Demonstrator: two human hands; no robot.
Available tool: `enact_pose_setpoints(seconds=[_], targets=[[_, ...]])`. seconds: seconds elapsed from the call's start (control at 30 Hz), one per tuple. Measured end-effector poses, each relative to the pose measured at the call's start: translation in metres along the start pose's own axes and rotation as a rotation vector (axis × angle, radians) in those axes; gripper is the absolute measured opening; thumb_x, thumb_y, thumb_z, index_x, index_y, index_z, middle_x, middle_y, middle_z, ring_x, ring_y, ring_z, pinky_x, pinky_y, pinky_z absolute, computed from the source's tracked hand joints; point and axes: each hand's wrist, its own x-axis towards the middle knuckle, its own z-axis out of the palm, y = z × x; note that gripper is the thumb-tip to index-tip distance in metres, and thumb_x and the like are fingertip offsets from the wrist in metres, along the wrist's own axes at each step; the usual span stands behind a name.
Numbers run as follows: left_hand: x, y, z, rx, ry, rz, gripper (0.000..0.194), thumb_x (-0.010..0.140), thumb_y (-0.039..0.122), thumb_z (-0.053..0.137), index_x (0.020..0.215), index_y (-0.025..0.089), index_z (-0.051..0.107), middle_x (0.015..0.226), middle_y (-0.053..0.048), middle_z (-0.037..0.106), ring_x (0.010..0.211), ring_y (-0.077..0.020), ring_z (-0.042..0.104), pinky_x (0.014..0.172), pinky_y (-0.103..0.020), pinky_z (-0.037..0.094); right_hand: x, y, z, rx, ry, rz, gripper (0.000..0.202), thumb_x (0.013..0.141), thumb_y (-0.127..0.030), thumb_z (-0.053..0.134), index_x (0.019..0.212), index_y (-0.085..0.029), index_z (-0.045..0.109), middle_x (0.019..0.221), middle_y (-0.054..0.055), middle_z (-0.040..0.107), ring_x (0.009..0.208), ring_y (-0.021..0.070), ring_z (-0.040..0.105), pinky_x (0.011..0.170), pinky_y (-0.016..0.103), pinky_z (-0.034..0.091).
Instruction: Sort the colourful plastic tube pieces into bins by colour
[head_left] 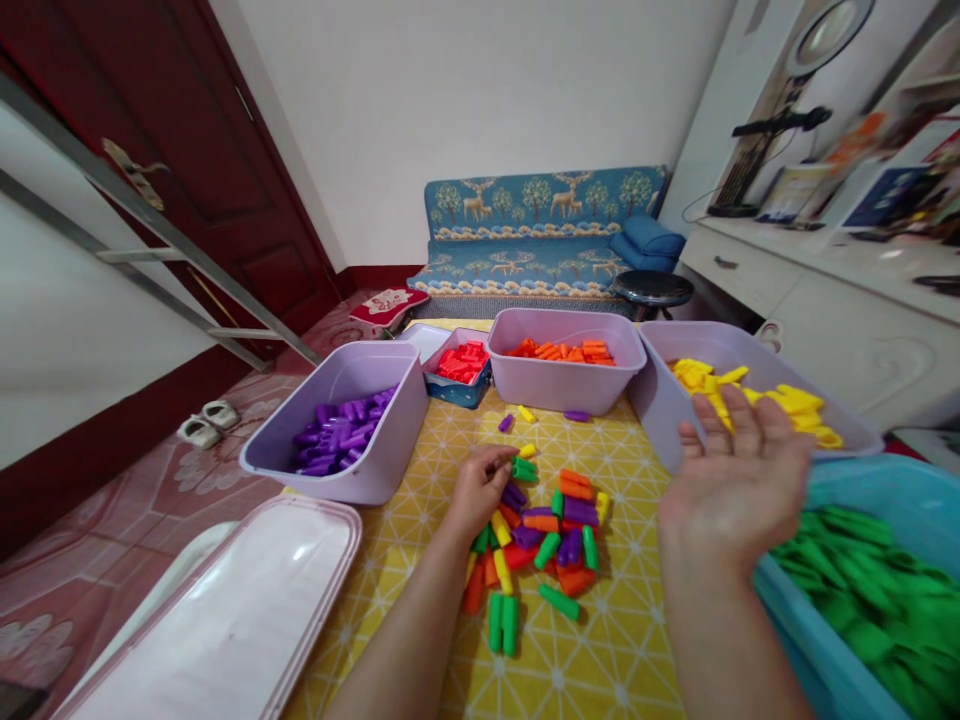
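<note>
A mixed pile of small plastic tube-like pieces [544,525], much like pen caps, lies on the table in green, purple, orange, red and yellow. My left hand [480,490] is at the pile's upper left edge, fingers curled together beside a green pair [523,468]; whatever they pinch is hidden. Palm up and fingers spread, my right hand [735,480] is raised before the right lilac bin [667,350] of yellow pieces [799,402], with nothing in it. Green pieces [877,580] fill a blue tub [892,480] at the lower right.
A lilac bin [405,440] of purple pieces stands left, another [562,385] of orange pieces at the back. Between them is a small box [456,392] of red pieces. A white lid [217,610] lies front left. Beyond are a patterned sofa [517,260] and a round stool [654,287].
</note>
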Motion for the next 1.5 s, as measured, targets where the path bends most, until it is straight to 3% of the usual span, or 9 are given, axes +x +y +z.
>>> enact_pose_setpoints(seconds=[0.13, 0.23, 0.37, 0.87, 1.17, 1.27, 1.33, 1.4, 1.5], targets=[[0.0, -0.001, 0.001, -0.004, -0.011, -0.02, 0.024, 0.081, 0.014, 0.053, 0.1, 0.017, 0.068, 0.101, -0.008, 0.067, 0.095, -0.0194, 0.063, 0.087, -0.032, 0.048, -0.009, 0.013, 0.009, -0.536, -0.486, -0.055, 0.033, 0.082, -0.045, 0.05, 0.104, -0.023, 0.06, 0.097, 0.007, 0.069, 0.091, 0.0236, 0.065, 0.08, 0.039, 0.047], [-0.001, 0.0, 0.001, -0.02, -0.011, -0.03, 0.024, 0.082, 0.015, 0.053, 0.101, 0.017, 0.067, 0.1, -0.008, 0.067, 0.093, -0.0192, 0.063, 0.085, -0.032, 0.049, -0.016, 0.024, 0.004, -1.083, -0.897, -0.127, 0.033, 0.072, -0.033, 0.063, 0.104, -0.026, 0.065, 0.1, 0.006, 0.07, 0.093, 0.0255, 0.064, 0.079, 0.037, 0.044], [-0.001, 0.0, 0.001, -0.009, 0.007, -0.013, 0.023, 0.081, 0.015, 0.054, 0.099, 0.016, 0.068, 0.098, -0.008, 0.067, 0.09, -0.0188, 0.063, 0.083, -0.032, 0.049, -0.02, 0.041, -0.003, -1.367, -1.156, -0.118, 0.03, 0.068, -0.018, 0.062, 0.094, -0.03, 0.068, 0.097, 0.004, 0.071, 0.092, 0.026, 0.064, 0.07, 0.033, 0.042], [-0.003, 0.009, 0.001, -0.118, -0.058, -0.096, 0.025, 0.08, 0.019, 0.057, 0.103, 0.015, 0.067, 0.094, -0.008, 0.07, 0.082, -0.017, 0.063, 0.078, -0.028, 0.05, -0.029, 0.066, 0.01, -0.738, -1.042, 0.048, 0.016, 0.074, -0.033, 0.061, 0.082, -0.02, 0.065, 0.066, 0.0, 0.066, 0.06, 0.0164, 0.061, 0.056, 0.025, 0.045], [-0.002, 0.008, 0.001, -0.105, -0.035, -0.096, 0.023, 0.08, 0.017, 0.056, 0.099, 0.015, 0.068, 0.094, -0.006, 0.07, 0.08, -0.0161, 0.063, 0.075, -0.027, 0.049, -0.021, 0.045, 0.007, -0.817, -1.402, 0.061, 0.013, 0.064, -0.026, 0.065, 0.056, -0.018, 0.059, 0.049, -0.004, 0.056, 0.048, 0.0107, 0.048, 0.044, 0.019, 0.03], [-0.003, 0.006, 0.001, -0.12, -0.04, -0.107, 0.024, 0.081, 0.017, 0.054, 0.101, 0.015, 0.067, 0.091, -0.006, 0.07, 0.076, -0.0155, 0.063, 0.072, -0.027, 0.05, -0.013, 0.038, 0.031, -0.577, -1.023, 0.114, 0.02, 0.069, -0.035, 0.064, 0.065, -0.016, 0.063, 0.057, 0.0, 0.061, 0.052, 0.0118, 0.051, 0.047, 0.021, 0.037], [-0.003, 0.004, 0.002, -0.129, -0.032, -0.114, 0.024, 0.081, 0.018, 0.054, 0.101, 0.015, 0.067, 0.089, -0.006, 0.07, 0.074, -0.0155, 0.063, 0.071, -0.027, 0.05, -0.01, 0.034, 0.047, -0.273, -0.684, 0.126, 0.037, 0.074, -0.043, 0.06, 0.097, -0.015, 0.064, 0.084, 0.005, 0.068, 0.063, 0.0136, 0.059, 0.056, 0.024, 0.046], [-0.003, 0.003, 0.002, -0.139, -0.023, -0.113, 0.023, 0.081, 0.018, 0.054, 0.1, 0.015, 0.067, 0.089, -0.006, 0.07, 0.077, -0.0161, 0.064, 0.073, -0.027, 0.05, -0.011, 0.035, 0.058, -0.119, -0.566, 0.107, 0.051, 0.077, -0.045, 0.06, 0.119, -0.016, 0.055, 0.099, 0.008, 0.068, 0.072, 0.0146, 0.063, 0.065, 0.029, 0.051], [-0.003, 0.004, 0.002, -0.145, -0.027, -0.112, 0.024, 0.081, 0.016, 0.054, 0.1, 0.015, 0.067, 0.092, -0.007, 0.07, 0.08, -0.0169, 0.064, 0.075, -0.028, 0.05, -0.015, 0.048, 0.06, -0.241, -0.608, 0.029, 0.044, 0.078, -0.042, 0.059, 0.114, -0.016, 0.059, 0.094, 0.008, 0.069, 0.076, 0.0173, 0.064, 0.073, 0.033, 0.051]])
